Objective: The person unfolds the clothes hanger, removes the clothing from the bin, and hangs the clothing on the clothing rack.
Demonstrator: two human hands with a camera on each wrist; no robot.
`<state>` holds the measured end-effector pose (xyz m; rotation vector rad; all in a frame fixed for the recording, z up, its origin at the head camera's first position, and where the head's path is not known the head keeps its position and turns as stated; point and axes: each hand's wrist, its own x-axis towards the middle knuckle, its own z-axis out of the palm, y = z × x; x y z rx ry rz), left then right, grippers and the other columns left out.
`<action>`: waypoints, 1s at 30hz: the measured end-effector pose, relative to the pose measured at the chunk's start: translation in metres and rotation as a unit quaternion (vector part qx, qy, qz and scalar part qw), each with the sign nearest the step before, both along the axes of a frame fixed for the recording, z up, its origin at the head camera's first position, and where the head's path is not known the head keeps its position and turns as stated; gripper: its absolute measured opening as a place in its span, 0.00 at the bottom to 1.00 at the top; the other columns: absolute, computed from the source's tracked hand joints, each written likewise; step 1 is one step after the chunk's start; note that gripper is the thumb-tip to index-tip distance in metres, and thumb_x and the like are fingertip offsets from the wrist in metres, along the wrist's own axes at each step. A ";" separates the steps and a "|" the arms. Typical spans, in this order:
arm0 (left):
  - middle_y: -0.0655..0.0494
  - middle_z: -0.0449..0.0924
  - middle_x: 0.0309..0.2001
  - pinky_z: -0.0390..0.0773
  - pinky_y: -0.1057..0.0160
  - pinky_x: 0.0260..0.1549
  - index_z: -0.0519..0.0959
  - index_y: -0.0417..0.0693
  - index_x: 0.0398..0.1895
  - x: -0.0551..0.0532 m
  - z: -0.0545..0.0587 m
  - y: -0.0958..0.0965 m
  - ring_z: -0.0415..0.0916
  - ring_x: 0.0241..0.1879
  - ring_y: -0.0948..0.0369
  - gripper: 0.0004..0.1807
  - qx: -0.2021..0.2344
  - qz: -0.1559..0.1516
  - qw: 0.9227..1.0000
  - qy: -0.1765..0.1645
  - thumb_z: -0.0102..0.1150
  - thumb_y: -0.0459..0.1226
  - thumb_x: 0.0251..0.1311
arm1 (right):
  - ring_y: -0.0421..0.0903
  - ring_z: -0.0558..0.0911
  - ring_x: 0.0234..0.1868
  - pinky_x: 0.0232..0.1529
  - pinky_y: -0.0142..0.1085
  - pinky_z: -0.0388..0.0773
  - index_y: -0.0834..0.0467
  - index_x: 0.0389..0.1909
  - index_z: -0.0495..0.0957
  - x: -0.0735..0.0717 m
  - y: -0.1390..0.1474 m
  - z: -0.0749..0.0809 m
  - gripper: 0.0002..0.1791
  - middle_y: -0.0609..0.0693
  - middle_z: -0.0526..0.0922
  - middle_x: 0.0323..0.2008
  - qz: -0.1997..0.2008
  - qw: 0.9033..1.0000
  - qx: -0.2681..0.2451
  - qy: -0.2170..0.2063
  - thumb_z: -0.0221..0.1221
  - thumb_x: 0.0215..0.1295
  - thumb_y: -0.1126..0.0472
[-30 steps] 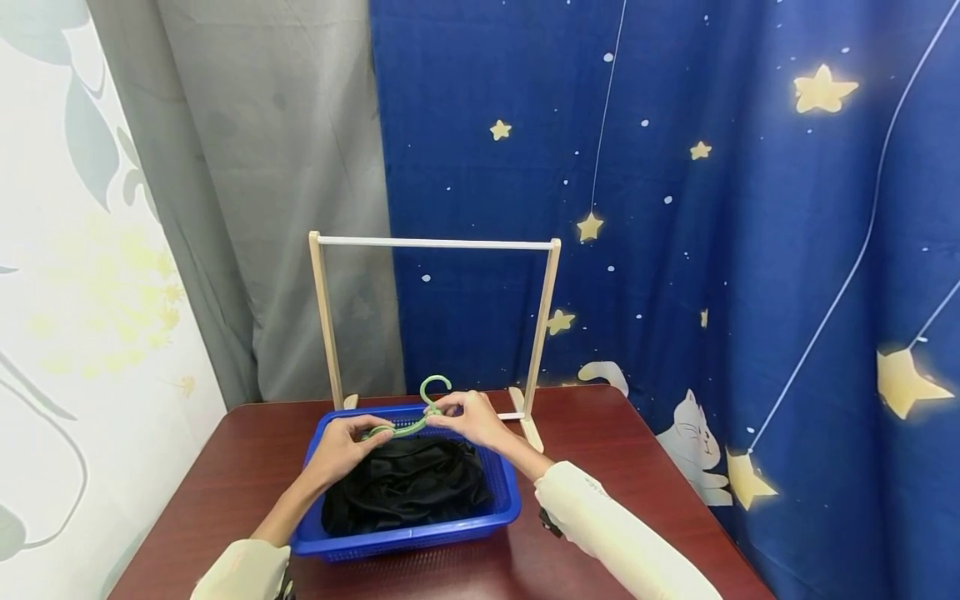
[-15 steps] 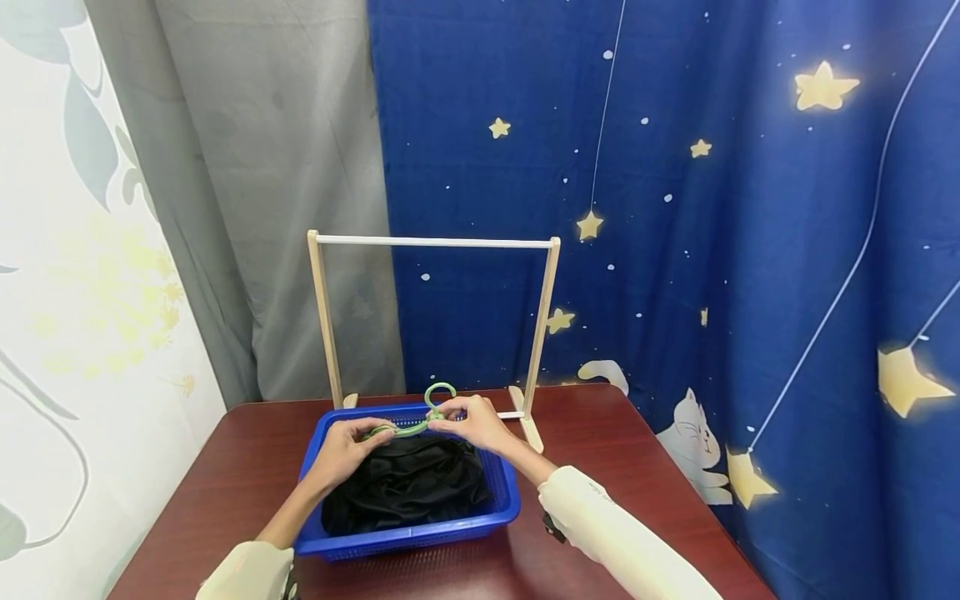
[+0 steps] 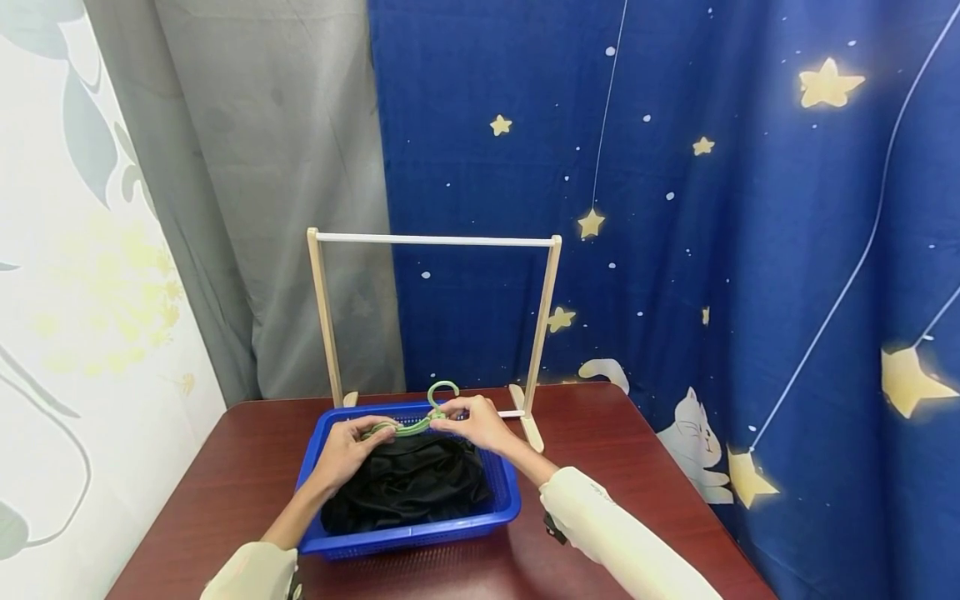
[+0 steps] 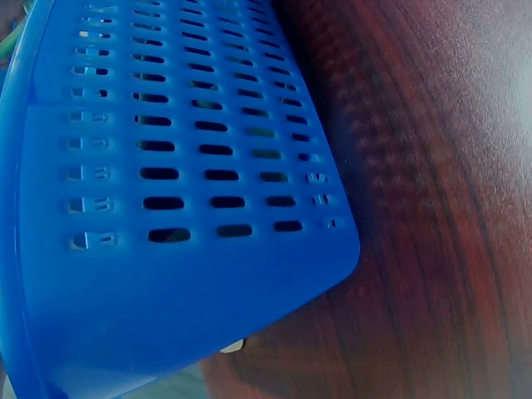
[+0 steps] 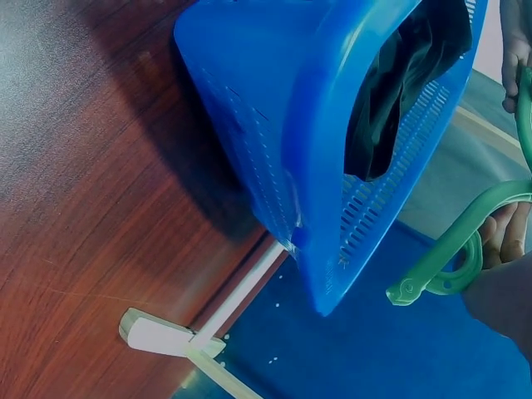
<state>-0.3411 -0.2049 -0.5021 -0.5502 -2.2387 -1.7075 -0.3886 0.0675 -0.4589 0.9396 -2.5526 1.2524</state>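
A green clothes hanger (image 3: 411,430) is held between both hands above the back part of a blue plastic basket (image 3: 408,534). My left hand (image 3: 348,450) pinches its left end between thumb and fingers. Close to the hook, my right hand (image 3: 474,422) grips the hanger, and the hook curves up past the fingertips. The right wrist view shows one rounded arm of the hanger (image 5: 449,241) sticking out beyond the fingers. Black cloth (image 3: 408,487) lies bunched inside the basket, below the hands. In the left wrist view the basket's slotted wall (image 4: 150,291) hides the left hand.
Behind the basket stands a wooden rack with a white top bar (image 3: 435,240); its right foot (image 3: 532,430) rests on the dark red table (image 3: 600,467). A grey curtain (image 3: 300,167) and a blue star-patterned curtain (image 3: 480,183) hang behind the table.
The hanger's hook has tipped slightly to the right and down. Both hands keep their hold at almost the same place; basket and cloth look unmoved.
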 end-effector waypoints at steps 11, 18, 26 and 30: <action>0.42 0.89 0.43 0.85 0.65 0.40 0.87 0.37 0.48 -0.001 0.003 0.000 0.89 0.38 0.56 0.12 0.043 -0.009 0.999 -0.021 0.67 0.37 0.69 | 0.33 0.84 0.35 0.38 0.29 0.79 0.54 0.44 0.91 -0.001 0.001 -0.003 0.13 0.43 0.90 0.35 0.001 1.000 -0.004 -0.002 0.75 0.61 0.52; 0.52 0.91 0.40 0.82 0.67 0.34 0.90 0.46 0.45 -0.002 0.008 -0.002 0.84 0.36 0.64 0.10 -0.007 0.019 1.000 -0.005 0.73 0.39 0.64 | 0.32 0.83 0.35 0.38 0.29 0.79 0.53 0.43 0.91 -0.002 0.002 0.001 0.12 0.43 0.90 0.35 -0.002 1.000 -0.002 0.000 0.75 0.61 0.53; 0.53 0.90 0.41 0.81 0.68 0.33 0.90 0.45 0.43 -0.001 0.019 0.004 0.85 0.36 0.64 0.10 -0.045 0.011 0.999 0.021 0.75 0.40 0.61 | 0.31 0.82 0.33 0.36 0.28 0.78 0.51 0.42 0.91 0.001 0.001 0.003 0.11 0.41 0.90 0.33 0.005 1.000 0.011 0.007 0.75 0.62 0.52; 0.55 0.91 0.39 0.83 0.68 0.32 0.91 0.47 0.41 -0.003 0.023 0.012 0.86 0.36 0.64 0.09 -0.070 0.008 0.997 0.042 0.76 0.40 0.60 | 0.31 0.83 0.34 0.35 0.28 0.79 0.51 0.43 0.92 0.001 0.002 0.003 0.11 0.41 0.90 0.34 0.012 1.000 0.013 0.010 0.74 0.62 0.52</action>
